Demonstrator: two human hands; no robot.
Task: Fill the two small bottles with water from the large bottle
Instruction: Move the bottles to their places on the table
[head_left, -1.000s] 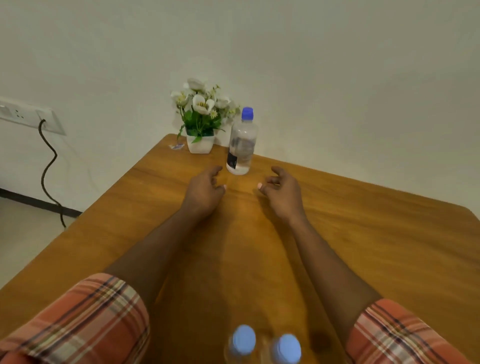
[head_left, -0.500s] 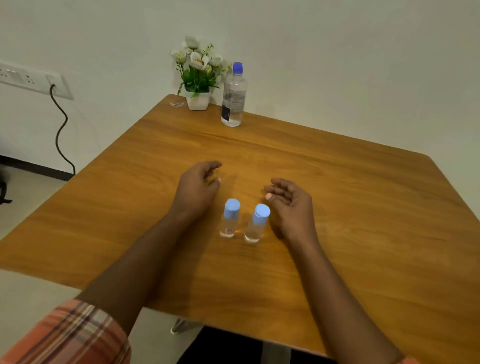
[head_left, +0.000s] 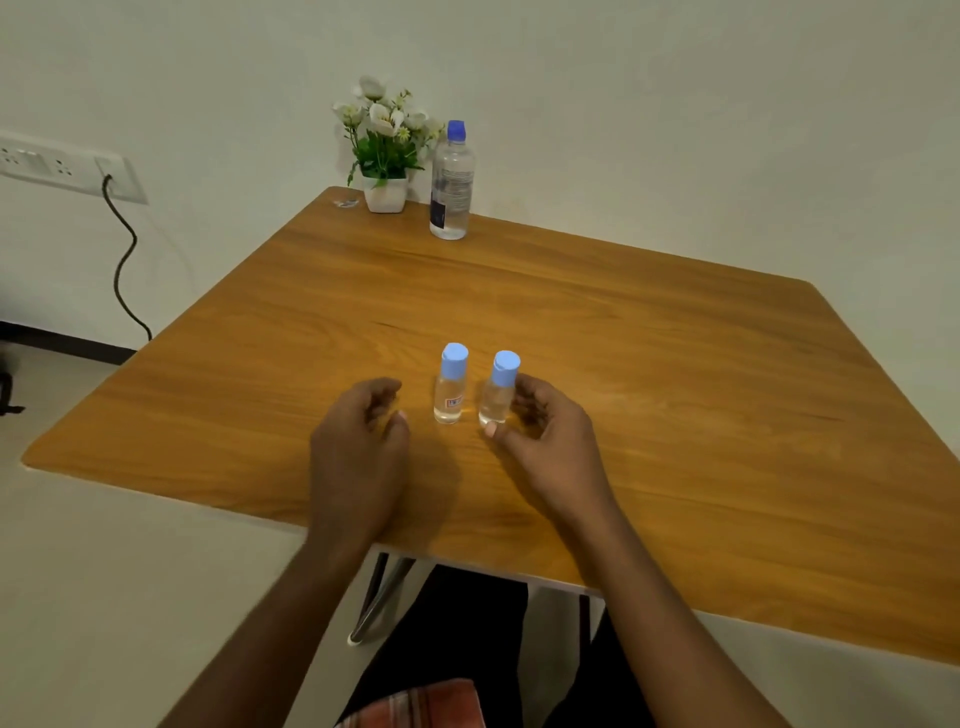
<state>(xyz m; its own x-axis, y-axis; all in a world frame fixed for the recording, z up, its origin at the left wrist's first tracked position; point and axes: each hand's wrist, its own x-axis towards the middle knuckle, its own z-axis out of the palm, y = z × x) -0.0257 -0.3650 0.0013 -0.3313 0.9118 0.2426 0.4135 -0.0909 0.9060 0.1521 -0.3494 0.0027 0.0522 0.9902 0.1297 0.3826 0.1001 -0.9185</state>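
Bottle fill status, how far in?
Nothing filled: left small clear blue-capped bottle and right small clear blue-capped bottle stand capped. Right hand curls beside the right one, grip unclear; left hand holds nothing. Large clear blue-capped bottle untouched, capped; all pouring remains.

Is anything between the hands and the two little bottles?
Nothing visible. The left hand sits just left of the labelled small bottle with bare table between; the right hand is right beside the other small bottle.

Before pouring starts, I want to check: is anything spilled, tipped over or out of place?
Nothing stands out. Both small bottles and the large bottle stand upright, capped; the table looks dry. A small clear scrap lies beside the flower pot.
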